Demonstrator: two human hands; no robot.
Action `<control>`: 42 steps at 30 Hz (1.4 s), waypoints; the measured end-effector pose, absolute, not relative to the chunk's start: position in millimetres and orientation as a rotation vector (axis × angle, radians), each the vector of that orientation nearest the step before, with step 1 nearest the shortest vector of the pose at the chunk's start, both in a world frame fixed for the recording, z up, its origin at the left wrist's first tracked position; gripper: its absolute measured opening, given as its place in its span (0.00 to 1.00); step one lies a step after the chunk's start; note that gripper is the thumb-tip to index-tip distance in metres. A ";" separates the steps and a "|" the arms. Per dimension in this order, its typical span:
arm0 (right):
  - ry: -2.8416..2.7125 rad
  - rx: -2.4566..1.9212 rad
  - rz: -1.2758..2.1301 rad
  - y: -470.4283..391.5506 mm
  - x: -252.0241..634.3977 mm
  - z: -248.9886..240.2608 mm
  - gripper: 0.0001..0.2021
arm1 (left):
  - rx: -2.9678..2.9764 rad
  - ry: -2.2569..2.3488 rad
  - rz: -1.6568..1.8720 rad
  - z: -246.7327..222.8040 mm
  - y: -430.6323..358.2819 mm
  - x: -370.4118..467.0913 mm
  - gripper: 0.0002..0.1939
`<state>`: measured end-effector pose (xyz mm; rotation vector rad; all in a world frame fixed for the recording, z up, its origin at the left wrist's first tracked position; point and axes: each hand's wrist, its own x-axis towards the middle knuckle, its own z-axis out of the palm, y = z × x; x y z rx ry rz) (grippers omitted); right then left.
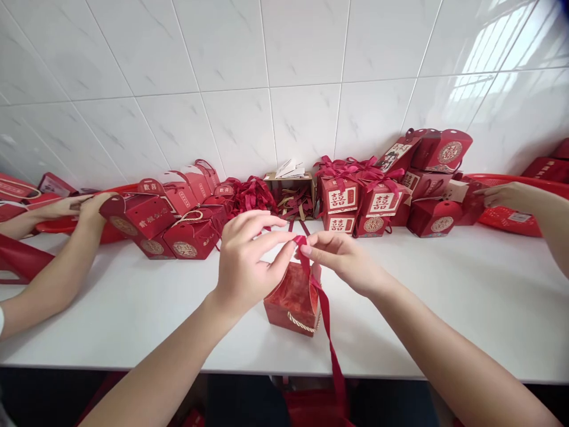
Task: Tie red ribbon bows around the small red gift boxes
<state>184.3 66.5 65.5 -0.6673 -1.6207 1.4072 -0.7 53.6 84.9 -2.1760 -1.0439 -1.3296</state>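
A small red gift box [291,299] with a cream twisted cord stands on the white table in front of me. Above its top, my right hand [342,255] pinches a dark red ribbon [326,320] between thumb and fingers. The ribbon's long tail hangs down past the box and over the table's front edge. My left hand [249,258] is at the same bit of ribbon, thumb and fingertips closed on it, with the other fingers raised. The exact fold of the ribbon between the fingertips is partly hidden.
Finished-looking boxes with bows [362,190] are stacked behind on the right. Red boxes [186,231] and a heap of ribbons [253,196] stand behind left. A cardboard box [291,198] holds ribbon pieces. Other people's hands [91,210] reach in at both sides, near red baskets [511,222].
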 end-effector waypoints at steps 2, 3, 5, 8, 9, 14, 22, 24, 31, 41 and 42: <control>-1.523 -0.621 1.372 64.6 183.6 75.9 0.10 | -2.213 -1.113 -1.366 84.4 47.3 -5.3 0.06; -1.490 -0.591 1.333 61.1 186.1 82.3 0.08 | -2.264 -1.175 -1.357 81.7 43.5 -8.9 0.09; -1.455 -0.557 1.217 48.8 195.1 97.1 0.05 | -2.402 -1.331 -1.281 72.2 35.3 -17.8 0.14; -1.441 -0.559 0.968 23.8 210.1 120.0 0.06 | -2.561 -1.538 -1.153 53.3 25.1 -30.3 0.15; -1.425 -0.553 0.889 16.5 213.2 125.7 0.08 | -2.589 -1.587 -1.144 47.3 22.8 -33.3 0.14; -1.440 -0.569 0.839 13.4 205.8 122.4 0.11 | -2.626 -1.796 -1.373 28.5 19.6 -39.8 0.10; -1.914 -1.094 1.005 57.2 158.9 56.0 0.15 | -2.484 -2.042 -1.701 27.8 17.9 -39.6 0.10; -1.955 -1.159 1.031 59.3 152.7 48.8 0.16 | -2.476 -2.086 -1.750 27.9 16.9 -38.9 0.11; -1.977 -1.177 1.015 64.2 145.6 46.0 0.16 | -2.506 -2.048 -1.802 22.2 14.3 -36.6 0.11; -2.067 -1.207 0.943 68.1 139.9 45.3 0.15 | -2.583 -2.208 -1.765 28.2 27.1 -31.9 0.15; -2.082 -1.196 0.936 68.8 138.6 45.4 0.15 | -2.642 -2.233 -1.758 29.5 32.5 -31.1 0.15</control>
